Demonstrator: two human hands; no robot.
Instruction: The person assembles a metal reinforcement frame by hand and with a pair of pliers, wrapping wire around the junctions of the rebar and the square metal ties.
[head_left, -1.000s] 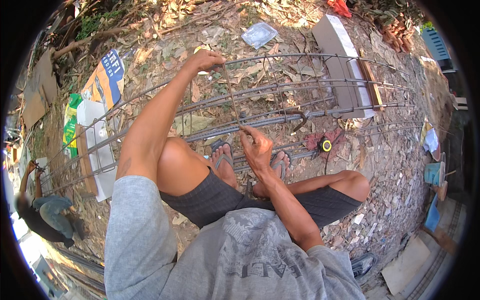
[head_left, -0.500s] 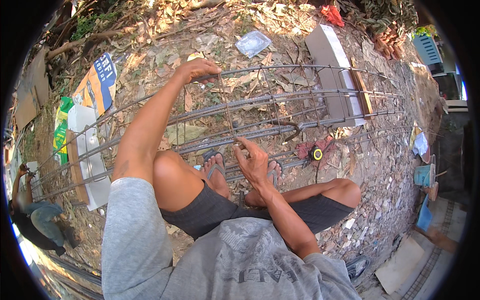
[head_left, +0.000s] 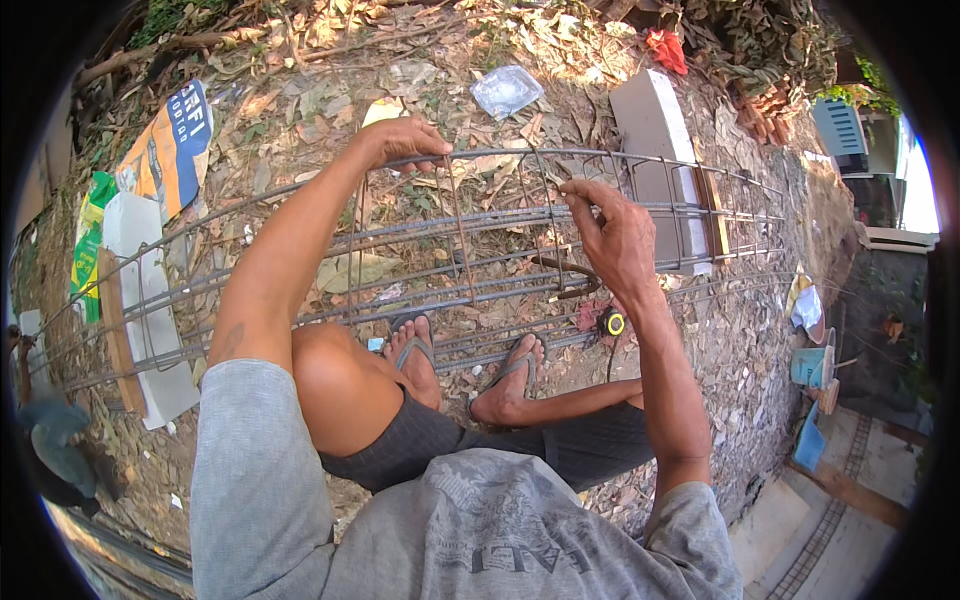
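A long rebar cage (head_left: 400,238) with thin square stirrups stretches across in front of me, above my sandalled feet. My left hand (head_left: 408,142) is closed over its top bar, with the fingertips beside a rusty stirrup (head_left: 458,215). Farther right, my right hand (head_left: 617,237) is raised over the cage. Its thumb and forefinger are pinched close to another stirrup (head_left: 551,225); whatever lies between them is too small to make out. Below that hand, a brown curved metal piece (head_left: 563,266) rests at the lower bars.
White blocks topped with wood strips sit under the cage at left (head_left: 140,300) and right (head_left: 655,130). A yellow and black tape measure (head_left: 614,324) lies near my right foot. Dry leaves and rubble cover the ground. Another person (head_left: 60,440) is at the far left edge.
My right hand has gone up and rightward, from the lower end of the stirrup by my left hand to a stirrup farther right. My left hand stays on the top bar. The view has shifted slightly.
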